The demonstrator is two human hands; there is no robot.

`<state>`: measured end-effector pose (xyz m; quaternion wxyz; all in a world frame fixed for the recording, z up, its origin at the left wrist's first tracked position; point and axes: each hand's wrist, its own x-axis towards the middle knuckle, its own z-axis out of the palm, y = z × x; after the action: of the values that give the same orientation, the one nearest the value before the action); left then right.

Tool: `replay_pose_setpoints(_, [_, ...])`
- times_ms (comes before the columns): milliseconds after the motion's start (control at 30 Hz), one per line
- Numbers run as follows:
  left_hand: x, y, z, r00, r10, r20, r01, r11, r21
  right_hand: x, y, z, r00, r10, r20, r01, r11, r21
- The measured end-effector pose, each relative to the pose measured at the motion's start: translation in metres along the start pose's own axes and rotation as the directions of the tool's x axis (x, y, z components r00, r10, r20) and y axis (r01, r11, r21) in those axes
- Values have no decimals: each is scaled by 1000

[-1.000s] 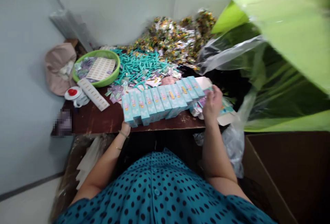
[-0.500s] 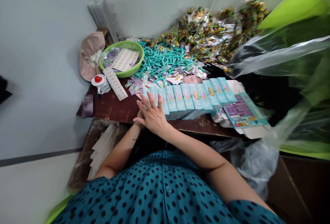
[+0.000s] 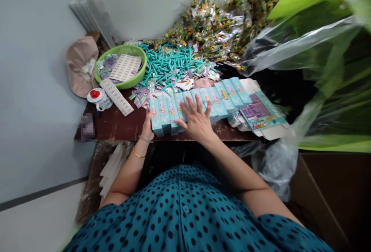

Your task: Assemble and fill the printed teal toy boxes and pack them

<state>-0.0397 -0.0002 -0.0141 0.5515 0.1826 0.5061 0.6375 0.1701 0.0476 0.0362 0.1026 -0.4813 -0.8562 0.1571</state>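
A row of several light-blue printed boxes (image 3: 218, 103) stands side by side on the dark table. My left hand (image 3: 147, 128) is against the left end of the row, its palm side along the end box (image 3: 156, 118) and its fingers partly hidden. Across the box tops lies my right hand (image 3: 198, 122), flat with fingers and thumb spread. A flattened box (image 3: 265, 114) of the same print lies at the right end, beside some small silvery packs (image 3: 239, 122).
Behind the boxes are a heap of teal sticks (image 3: 165, 64) and small sachets (image 3: 142, 95). A green basin (image 3: 142, 78), a lidded cup (image 3: 100, 101) and a pink cap (image 3: 78, 66) stand left. Shiny colourful wrappers (image 3: 214, 28) pile up at the back; clear plastic (image 3: 276, 167) hangs right.
My hands, close together before, have parted. The right hand has moved right onto the box tops; the left hand now touches the row's left end. The view has shifted slightly.
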Motion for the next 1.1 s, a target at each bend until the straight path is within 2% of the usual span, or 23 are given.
replay_pose_setpoints(100, [3,8,0,997,78,-25,-76,995,72,-5,44,-12,998,59,-23,-60,997,-45])
replay_pose_setpoints(233, [6,16,-2,997,78,6,-78,988,135,-8,92,-28,993,110,-43,-113,989,-100])
replay_pose_setpoints(400, [7,17,-4,996,84,-8,-81,985,154,-11,137,-39,976,212,-44,-215,969,-121])
replay_pose_setpoints(633, [8,21,-5,997,74,7,-74,976,202,-29,191,-43,918,372,-137,-382,922,-58])
replay_pose_setpoints(733, [8,22,-5,997,71,5,-70,970,235,-32,206,-46,883,444,-153,-448,894,9])
replay_pose_setpoints(833, [8,23,-6,998,64,-14,-58,963,264,-24,206,-49,850,482,-213,-482,874,54])
replay_pose_setpoints(900, [9,23,-6,997,68,-28,-58,958,280,-15,201,-50,876,419,-237,-424,905,33])
replay_pose_setpoints(967, [8,23,-7,996,82,-34,-68,954,292,-5,199,-49,911,364,-194,-369,929,12])
replay_pose_setpoints(1000, [8,24,-6,996,88,-35,-74,952,296,-2,202,-48,909,382,-167,-386,923,13])
replay_pose_setpoints(1033, [8,24,-6,996,88,-32,-74,951,299,0,207,-48,887,435,-155,-437,899,23])
replay_pose_setpoints(1100, [8,25,-5,997,74,-37,-60,951,302,4,223,-49,808,562,-174,-556,826,91])
